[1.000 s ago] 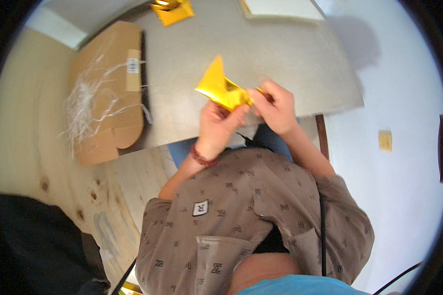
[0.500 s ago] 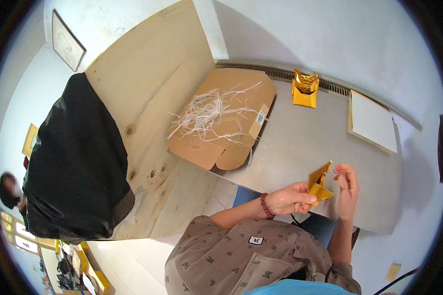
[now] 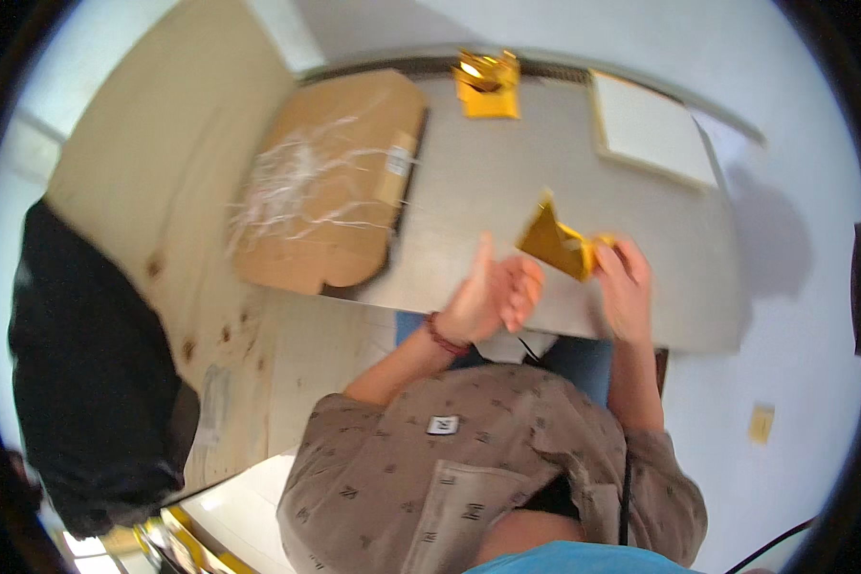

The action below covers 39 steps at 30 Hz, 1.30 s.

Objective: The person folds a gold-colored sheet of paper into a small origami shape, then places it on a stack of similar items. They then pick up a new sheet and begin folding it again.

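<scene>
A folded piece of shiny gold foil paper [image 3: 553, 241] is pinched at its right corner by my right hand [image 3: 627, 285], raised above the near part of the grey table [image 3: 478, 172]. One peak of the fold points away from me. My left hand [image 3: 497, 295], with a beaded bracelet at the wrist, is just left of the paper. Its thumb is stretched out and its fingers are apart from the thumb and loosely curled, with nothing in them. Toward the back edge stands a bunch of similar gold folded papers [image 3: 490, 94], nested together.
A brown cardboard box [image 3: 354, 120] topped with white shredded strips [image 3: 301, 177] covers the left of the table. A white rectangular pad [image 3: 649, 129] lies at the back right. Plywood boards [image 3: 163, 153] border the left side, with black cloth [image 3: 91, 373] hanging there.
The foil paper has passed from my left hand to my right. My left hand has let go and opened. The whole view has shifted, so the table appears higher and farther left.
</scene>
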{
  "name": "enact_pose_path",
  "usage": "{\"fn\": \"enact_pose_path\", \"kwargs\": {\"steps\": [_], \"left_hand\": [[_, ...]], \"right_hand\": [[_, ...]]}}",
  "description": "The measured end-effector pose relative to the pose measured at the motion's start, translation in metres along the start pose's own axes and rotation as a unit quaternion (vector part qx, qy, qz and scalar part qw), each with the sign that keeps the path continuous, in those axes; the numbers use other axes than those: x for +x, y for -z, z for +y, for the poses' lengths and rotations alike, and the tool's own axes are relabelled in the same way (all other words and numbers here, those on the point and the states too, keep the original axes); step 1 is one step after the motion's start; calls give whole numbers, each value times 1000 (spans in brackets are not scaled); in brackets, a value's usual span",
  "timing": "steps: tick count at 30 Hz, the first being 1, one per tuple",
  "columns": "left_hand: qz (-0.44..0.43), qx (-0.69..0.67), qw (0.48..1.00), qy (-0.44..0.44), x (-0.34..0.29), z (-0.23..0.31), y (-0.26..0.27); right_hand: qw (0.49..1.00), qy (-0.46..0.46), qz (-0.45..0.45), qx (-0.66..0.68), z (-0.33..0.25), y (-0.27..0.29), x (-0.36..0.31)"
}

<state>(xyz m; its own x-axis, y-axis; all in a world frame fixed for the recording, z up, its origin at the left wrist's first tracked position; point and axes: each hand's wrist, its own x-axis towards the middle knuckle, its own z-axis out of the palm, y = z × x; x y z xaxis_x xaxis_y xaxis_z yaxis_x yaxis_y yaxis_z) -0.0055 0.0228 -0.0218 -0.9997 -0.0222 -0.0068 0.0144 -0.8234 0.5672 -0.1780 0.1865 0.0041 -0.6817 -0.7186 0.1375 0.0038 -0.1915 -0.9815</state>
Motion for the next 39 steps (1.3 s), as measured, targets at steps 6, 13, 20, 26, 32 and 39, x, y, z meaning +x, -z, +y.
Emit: {"fn": "enact_pose_path", "kwargs": {"steps": [6,13,20,26,32,39], "left_hand": [[206,205,940,-177,6,-2,-27],[218,226,934,-170,10,3,-34],[261,253,910,-198,13,11,-33],[262,322,875,-251,15,29,-28],[219,214,929,-208,12,35,-25],[220,94,957,-164,12,34,-22]], "right_hand": [[998,17,-32,44,-8,-22,2],[997,12,-47,56,-7,-26,2],[996,-12,-78,30,-6,-28,8],[995,-10,-98,6,-10,-24,10],[994,-30,-96,29,-8,-25,11],[991,-1,-125,55,-20,-27,7]]}}
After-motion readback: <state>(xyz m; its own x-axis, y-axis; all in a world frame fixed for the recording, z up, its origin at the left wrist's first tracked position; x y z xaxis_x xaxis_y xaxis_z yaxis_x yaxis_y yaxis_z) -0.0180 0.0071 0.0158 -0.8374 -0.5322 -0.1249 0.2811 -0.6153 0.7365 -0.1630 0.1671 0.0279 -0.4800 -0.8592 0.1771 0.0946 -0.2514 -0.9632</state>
